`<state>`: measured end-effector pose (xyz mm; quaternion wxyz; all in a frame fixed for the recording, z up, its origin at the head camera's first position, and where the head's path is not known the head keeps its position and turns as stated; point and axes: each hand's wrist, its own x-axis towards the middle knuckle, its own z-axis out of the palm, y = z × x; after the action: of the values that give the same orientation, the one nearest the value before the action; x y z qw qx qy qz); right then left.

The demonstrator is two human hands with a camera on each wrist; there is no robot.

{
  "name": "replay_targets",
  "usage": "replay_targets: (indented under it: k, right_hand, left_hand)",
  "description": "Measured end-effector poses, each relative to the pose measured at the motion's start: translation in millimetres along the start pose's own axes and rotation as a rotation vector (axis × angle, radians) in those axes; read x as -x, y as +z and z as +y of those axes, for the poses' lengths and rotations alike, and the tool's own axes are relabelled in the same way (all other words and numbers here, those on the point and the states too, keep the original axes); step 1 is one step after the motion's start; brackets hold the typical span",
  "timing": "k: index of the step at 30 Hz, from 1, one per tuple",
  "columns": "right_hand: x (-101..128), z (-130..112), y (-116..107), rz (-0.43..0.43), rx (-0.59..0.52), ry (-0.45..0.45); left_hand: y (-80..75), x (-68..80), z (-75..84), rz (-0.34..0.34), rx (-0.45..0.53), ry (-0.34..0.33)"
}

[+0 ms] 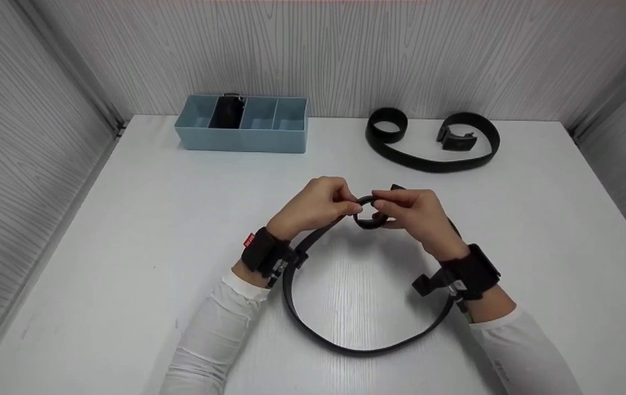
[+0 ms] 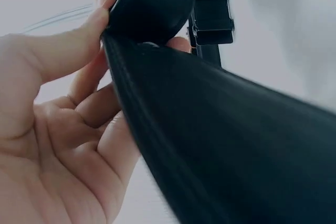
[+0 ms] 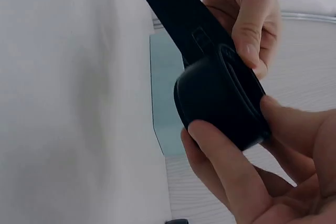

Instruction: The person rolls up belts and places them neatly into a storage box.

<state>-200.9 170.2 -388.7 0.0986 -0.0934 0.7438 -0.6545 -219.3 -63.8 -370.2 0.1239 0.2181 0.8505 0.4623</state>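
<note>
Both hands meet at the table's middle: the left hand (image 1: pixel 317 207) and right hand (image 1: pixel 414 215) each pinch the rolled end (image 1: pixel 370 215) of a black belt (image 1: pixel 345 343), whose loose length loops back toward the person. Neither hand is nearer. Farther back lie a second belt (image 1: pixel 433 162), apparently half-coiled, and a blue tray (image 1: pixel 242 140), well apart.

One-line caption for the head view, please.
Both hands, left hand and right hand, pinch the rolled end of a black belt above a white table.
</note>
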Motion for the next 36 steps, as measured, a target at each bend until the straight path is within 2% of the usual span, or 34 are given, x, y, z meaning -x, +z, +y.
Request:
replay_targets:
  k: [5,9,13,17,20,25,29,32,36]
  right_hand:
    - [1,3,8,0.115,-0.123,0.007]
    - [1,3,8,0.095,-0.171,0.000]
    - [1,1,1,0.003,-0.082,-0.007]
    - [2,-3,-5,-0.113,0.077,-0.001]
    - [2,-5,-5,-0.132,0.108,0.016]
    - [3,-2,3,0.006,-0.043,-0.004]
    - [3,0,8,0.097,-0.177,-0.024]
    - [3,0,8,0.082,-0.211,-0.022]
    - [3,-1,4,0.006,-0.144,-0.015]
  left_hand:
    - [-0.5,0.8,-1.8,0.005,0.056,-0.019]
    - [-1.6,1.4,0.0,0.020,0.080,-0.029]
    - [-4.5,4.1,3.6,0.020,0.047,-0.034]
    - [-3.9,6.2,8.0,-0.022,-0.055,-0.017]
    - [-2.3,5.6,8.3,-0.034,-0.077,-0.018]
    - [-1.3,3.9,4.0,0.059,-0.016,-0.039]
    - [-0.3,4.2,5.2,0.111,0.011,-0.025]
    - [-1.3,5.2,7.4,0.115,0.013,-0.005]
    - [-3.3,7.1,8.6,0.106,-0.021,0.009]
